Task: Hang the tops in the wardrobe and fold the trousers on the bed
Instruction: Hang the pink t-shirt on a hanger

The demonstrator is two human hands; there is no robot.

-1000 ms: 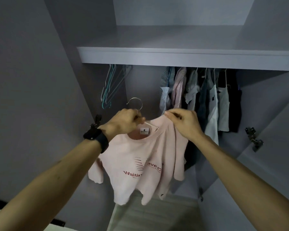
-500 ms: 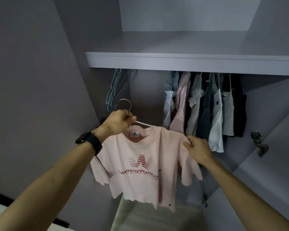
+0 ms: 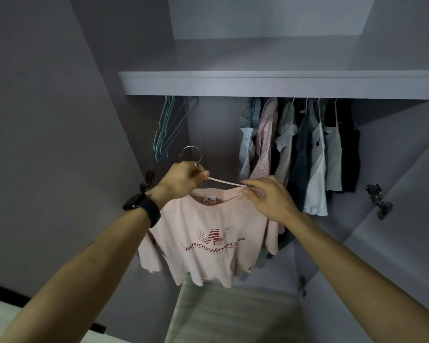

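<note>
A pale pink T-shirt (image 3: 208,243) with red lettering hangs on a white hanger (image 3: 223,182) with a metal hook, held up in front of the open wardrobe. My left hand (image 3: 181,178) grips the hanger just below its hook. My right hand (image 3: 265,196) pinches the shirt's collar and shoulder at the hanger's right arm. The hook is free in the air, below the rail, which the shelf (image 3: 258,85) hides.
Several empty hangers (image 3: 166,129) hang at the rail's left end. Several hung tops (image 3: 300,149) fill the right half, with a gap between them. An open wardrobe door with hinges (image 3: 379,201) stands at the right. Pale flooring (image 3: 233,315) lies below.
My right hand has come up from the shirt's right sleeve to the collar at the hanger's arm. The shirt now hangs flatter and faces me.
</note>
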